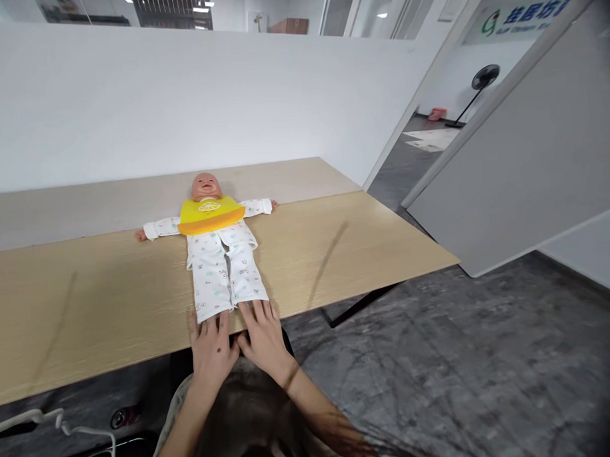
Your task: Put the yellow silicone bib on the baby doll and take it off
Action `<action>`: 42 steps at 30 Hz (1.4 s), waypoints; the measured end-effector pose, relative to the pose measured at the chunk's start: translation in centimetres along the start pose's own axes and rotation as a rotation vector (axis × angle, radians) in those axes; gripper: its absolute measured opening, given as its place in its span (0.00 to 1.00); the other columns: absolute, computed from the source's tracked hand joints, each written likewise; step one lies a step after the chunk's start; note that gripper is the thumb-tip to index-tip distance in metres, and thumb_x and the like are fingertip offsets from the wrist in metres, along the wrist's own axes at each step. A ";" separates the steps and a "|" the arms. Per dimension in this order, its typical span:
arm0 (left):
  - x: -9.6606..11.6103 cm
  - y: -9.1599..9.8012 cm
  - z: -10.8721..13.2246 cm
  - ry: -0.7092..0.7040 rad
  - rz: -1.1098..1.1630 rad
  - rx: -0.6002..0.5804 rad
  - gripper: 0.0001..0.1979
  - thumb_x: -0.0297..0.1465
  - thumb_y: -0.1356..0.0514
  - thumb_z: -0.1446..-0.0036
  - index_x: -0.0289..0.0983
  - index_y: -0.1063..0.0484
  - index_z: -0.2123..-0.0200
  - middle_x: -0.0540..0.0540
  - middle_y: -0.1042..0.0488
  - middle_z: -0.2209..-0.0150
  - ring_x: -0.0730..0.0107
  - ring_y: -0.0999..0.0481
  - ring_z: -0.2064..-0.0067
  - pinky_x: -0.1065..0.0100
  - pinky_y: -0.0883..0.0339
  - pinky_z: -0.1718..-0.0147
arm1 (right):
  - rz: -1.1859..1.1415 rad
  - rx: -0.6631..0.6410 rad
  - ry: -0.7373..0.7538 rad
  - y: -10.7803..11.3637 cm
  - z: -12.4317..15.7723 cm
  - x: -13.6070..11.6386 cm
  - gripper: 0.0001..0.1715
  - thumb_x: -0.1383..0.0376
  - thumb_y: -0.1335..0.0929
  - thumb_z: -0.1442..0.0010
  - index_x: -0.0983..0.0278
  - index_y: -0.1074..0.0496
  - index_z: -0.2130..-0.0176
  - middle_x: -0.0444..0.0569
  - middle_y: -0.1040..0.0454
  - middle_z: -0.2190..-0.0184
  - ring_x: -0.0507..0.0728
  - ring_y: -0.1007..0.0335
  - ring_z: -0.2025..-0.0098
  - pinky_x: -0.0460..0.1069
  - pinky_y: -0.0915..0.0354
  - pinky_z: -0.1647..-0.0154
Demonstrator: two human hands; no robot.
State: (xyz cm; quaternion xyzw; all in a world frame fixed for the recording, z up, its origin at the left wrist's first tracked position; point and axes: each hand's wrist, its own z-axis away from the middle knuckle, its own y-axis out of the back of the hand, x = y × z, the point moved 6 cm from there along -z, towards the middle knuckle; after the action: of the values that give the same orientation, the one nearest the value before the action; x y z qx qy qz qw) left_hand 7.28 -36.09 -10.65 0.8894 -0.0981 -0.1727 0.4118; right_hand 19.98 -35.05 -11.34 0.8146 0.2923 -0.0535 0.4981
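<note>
A baby doll [219,252] lies on its back on a wooden table [107,295], arms spread, head toward the wall. It wears white patterned pyjamas and a yellow bib [210,215]. My left hand [211,345] lies flat at the table's near edge, fingers stretched toward the left trouser cuff. My right hand [264,334] rests beside it with fingers spread, fingertips touching the right trouser cuff. Neither hand holds anything.
A white partition wall [189,98] runs behind the table. A grey door panel [527,163] stands at the right, with grey floor beyond the table's end. A standing fan [483,81] is far back. A white cable [43,419] hangs below the table's near edge.
</note>
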 end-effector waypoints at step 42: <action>0.0 0.2 0.0 -0.015 0.048 0.002 0.24 0.34 0.40 0.37 0.30 0.26 0.40 0.27 0.25 0.41 0.40 0.23 0.44 0.35 0.49 0.31 | 0.026 0.047 0.041 0.4 -0.1 -0.3 0.32 0.63 0.29 0.42 0.61 0.26 0.38 0.59 0.34 0.41 0.69 0.43 0.39 0.67 0.48 0.31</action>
State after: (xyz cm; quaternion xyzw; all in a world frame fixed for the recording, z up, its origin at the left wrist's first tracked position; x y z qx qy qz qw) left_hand 7.30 -36.16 -10.51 0.8859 -0.1228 -0.1694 0.4141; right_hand 19.88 -35.24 -10.88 0.8306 0.2908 -0.0370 0.4734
